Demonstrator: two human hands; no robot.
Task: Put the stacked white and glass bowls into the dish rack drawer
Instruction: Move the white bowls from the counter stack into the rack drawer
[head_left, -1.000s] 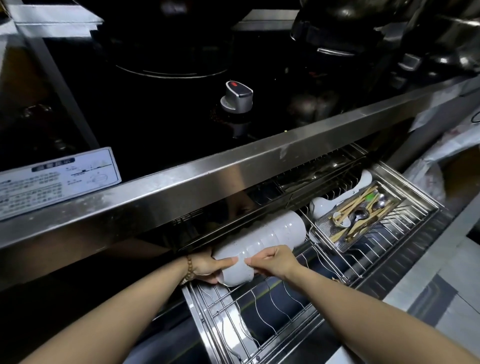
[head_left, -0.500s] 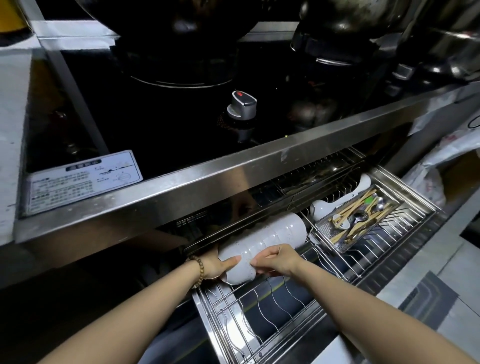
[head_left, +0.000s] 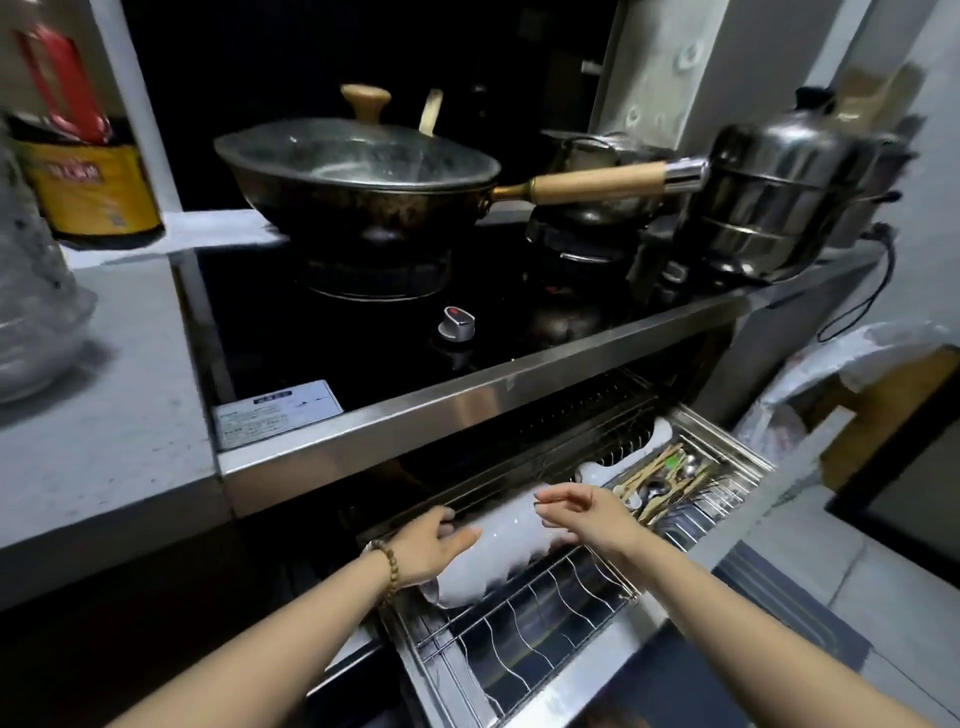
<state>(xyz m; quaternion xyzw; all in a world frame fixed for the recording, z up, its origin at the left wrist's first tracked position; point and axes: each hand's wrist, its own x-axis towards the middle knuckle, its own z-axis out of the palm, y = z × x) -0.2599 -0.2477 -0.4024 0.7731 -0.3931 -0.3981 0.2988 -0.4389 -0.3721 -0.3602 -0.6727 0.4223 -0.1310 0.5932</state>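
The pulled-out stainless wire dish rack drawer (head_left: 545, 639) sits open beneath the steel counter edge and the black glass hob (head_left: 363, 332), on which a dark lidded wok with a wooden handle (head_left: 363, 176) stands; the drawer's front rows of wire dividers are bare. The row of nested white bowls (head_left: 498, 551) lies on its side along the rear of the rack, partly tucked under the counter lip; no glass bowl can be made out in the blur. To its right rests a steel cutlery tray of chopsticks and spoons (head_left: 665, 483).

The left hand (head_left: 434, 545), fingers spread, lies flat against the near end of the row; the right hand (head_left: 587, 514) hovers above it, fingers loosely parted, gripping nothing.

Risk, as judged: the row is steadied on one side only; if released before seating between the wires it may roll forward or fan apart and chip against the rack.
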